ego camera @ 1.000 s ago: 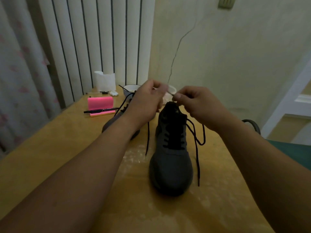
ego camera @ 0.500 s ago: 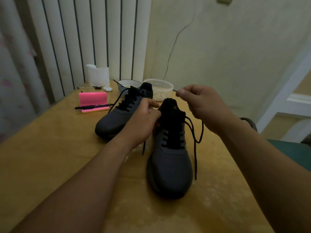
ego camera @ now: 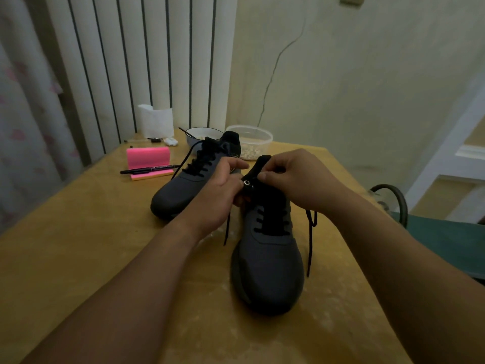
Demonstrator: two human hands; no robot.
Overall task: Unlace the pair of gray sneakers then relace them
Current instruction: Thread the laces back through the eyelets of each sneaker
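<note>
Two gray sneakers stand on a yellow table (ego camera: 78,258). The near sneaker (ego camera: 267,271) points toward me, with black laces through its lower eyelets. My left hand (ego camera: 217,195) pinches the sneaker's upper left eyelet flap, where a metal eyelet (ego camera: 246,183) shows. My right hand (ego camera: 301,179) pinches the tip of the black lace (ego camera: 311,240) right at that eyelet; the lace loops down the sneaker's right side. The second sneaker (ego camera: 183,187) sits behind on the left, fully laced.
A pink sticky-note block (ego camera: 148,160) with a black pen (ego camera: 149,169) lies at the back left. A white bowl (ego camera: 202,135), a clear plastic container (ego camera: 249,140) and a white paper (ego camera: 156,122) stand by the wall. A chair (ego camera: 393,203) is at the right.
My right hand came down from above the sneaker to the top left eyelet with the lace tip. My left hand shifted to hold the eyelet flap.
</note>
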